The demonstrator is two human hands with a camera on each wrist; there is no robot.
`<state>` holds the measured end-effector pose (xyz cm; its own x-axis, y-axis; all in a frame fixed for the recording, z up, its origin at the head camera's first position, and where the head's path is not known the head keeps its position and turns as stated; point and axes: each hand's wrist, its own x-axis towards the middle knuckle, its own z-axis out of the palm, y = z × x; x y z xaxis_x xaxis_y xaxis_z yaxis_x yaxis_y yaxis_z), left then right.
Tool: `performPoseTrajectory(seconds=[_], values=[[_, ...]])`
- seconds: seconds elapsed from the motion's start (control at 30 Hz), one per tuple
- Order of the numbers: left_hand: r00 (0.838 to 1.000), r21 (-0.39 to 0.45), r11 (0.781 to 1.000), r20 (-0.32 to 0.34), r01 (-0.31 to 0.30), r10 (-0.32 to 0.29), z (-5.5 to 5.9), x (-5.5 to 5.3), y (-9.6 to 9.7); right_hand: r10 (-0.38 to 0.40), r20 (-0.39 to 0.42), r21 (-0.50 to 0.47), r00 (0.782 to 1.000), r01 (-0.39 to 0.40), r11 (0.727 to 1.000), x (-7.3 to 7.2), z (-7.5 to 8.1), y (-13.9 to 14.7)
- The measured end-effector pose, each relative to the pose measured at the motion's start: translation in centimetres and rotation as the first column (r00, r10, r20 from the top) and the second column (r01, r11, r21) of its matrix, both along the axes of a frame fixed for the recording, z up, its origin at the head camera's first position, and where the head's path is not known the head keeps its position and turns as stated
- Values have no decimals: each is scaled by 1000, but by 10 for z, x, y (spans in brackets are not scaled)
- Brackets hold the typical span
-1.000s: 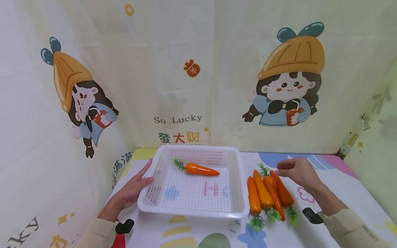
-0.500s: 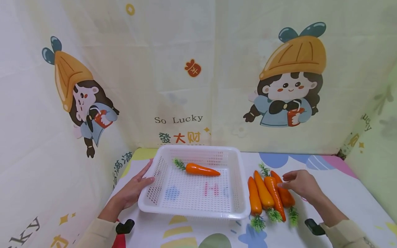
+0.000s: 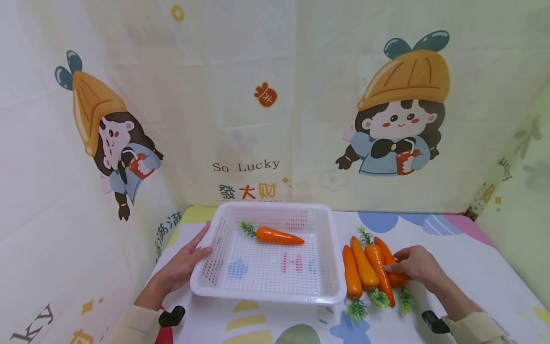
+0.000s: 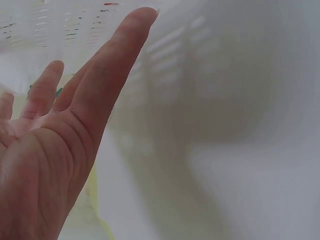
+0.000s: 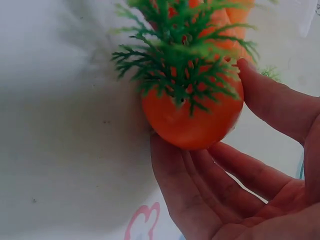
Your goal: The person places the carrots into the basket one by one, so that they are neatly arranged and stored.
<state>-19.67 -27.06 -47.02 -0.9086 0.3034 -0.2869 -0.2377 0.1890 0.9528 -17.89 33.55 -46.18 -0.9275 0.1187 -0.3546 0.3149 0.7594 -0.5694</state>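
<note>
A white plastic basket [image 3: 266,297] with perforated walls holds one carrot [image 3: 279,236] with green leaves. My left hand [image 3: 182,264] holds the basket's left side, thumb over the rim and the other fingers along the outside. In the left wrist view those fingers look straight against the basket wall. To the right of the basket, several carrots [image 3: 364,263] lie side by side on the table. My right hand [image 3: 418,264] grips the rightmost carrot [image 5: 195,122] near its leafy end, thumb on one side and fingers curled against the other.
A table cover [image 3: 455,253] with coloured prints lies under everything. Patterned cloth [image 3: 309,119] stands behind and on both sides. The row of carrots lies close along the basket's right wall.
My right hand has come down and toward me, from above the carrots' far tips onto the rightmost carrot, and now grips it. The left hand and the basket have stayed in place.
</note>
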Motion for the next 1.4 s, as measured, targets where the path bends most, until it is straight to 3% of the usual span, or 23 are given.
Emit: performPoseTrajectory(seconds=[0.43, 0.83, 1.4], values=[[1000, 13, 1000, 4, -20, 20, -1, 1, 1, -80, 7, -104, 997, 80, 991, 0, -2, 6], [999, 21, 999, 23, -34, 34, -1, 1, 1, -60, -26, -154, 998, 55, 987, -3, 29, -4], [1000, 22, 999, 15, -25, 24, -4, 0, 0, -7, -48, -221, 999, -3, 975, -4, 58, -39]])
